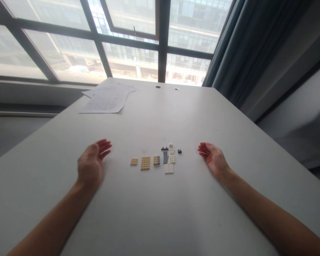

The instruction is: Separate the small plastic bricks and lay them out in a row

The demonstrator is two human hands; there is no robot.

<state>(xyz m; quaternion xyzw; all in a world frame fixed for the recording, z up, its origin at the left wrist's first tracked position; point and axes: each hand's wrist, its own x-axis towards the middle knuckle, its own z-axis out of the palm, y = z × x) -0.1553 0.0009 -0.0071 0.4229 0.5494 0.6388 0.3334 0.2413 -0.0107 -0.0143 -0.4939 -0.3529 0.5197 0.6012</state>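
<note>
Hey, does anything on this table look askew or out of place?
The papers at the far left of the table: they overlap at odd angles, and one corner seems to poke past the edge. The bricks show no obvious damage.

Printed papers (104,101), text unreadable, too small

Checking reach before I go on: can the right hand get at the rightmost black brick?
Likely yes: the right hand looks empty and open, and nothing stands between it and the black brick.

From head height, the camera faces forward and down over a table (160,209).
</note>
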